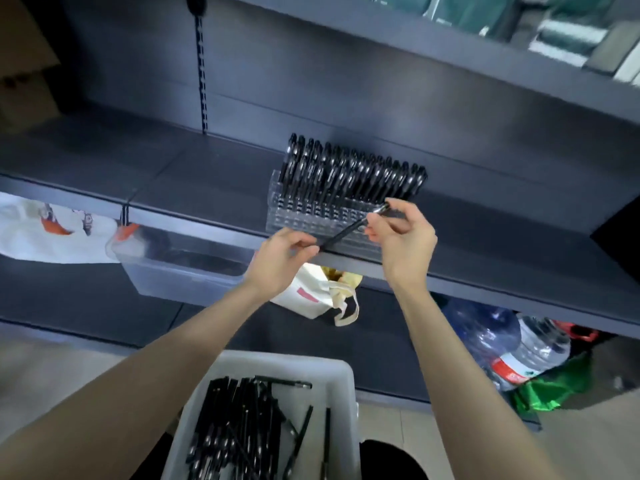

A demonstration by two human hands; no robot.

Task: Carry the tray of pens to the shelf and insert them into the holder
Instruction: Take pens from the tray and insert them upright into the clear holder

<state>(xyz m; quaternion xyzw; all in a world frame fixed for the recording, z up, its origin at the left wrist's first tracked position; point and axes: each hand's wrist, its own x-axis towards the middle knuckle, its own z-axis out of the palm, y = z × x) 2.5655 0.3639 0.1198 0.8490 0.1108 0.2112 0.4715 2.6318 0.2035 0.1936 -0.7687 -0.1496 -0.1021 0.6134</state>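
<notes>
On the dark shelf (194, 174) in front of you stands the clear holder (304, 216), its back rows full of black pens (349, 171). Just before it you hold one pen (343, 233) between both hands: your left hand (280, 261) pinches its lower end, your right hand (405, 233) pinches its upper, silver-tipped end. Below, close to you, the white tray (343, 379) still holds many loose pens (235, 424).
</notes>
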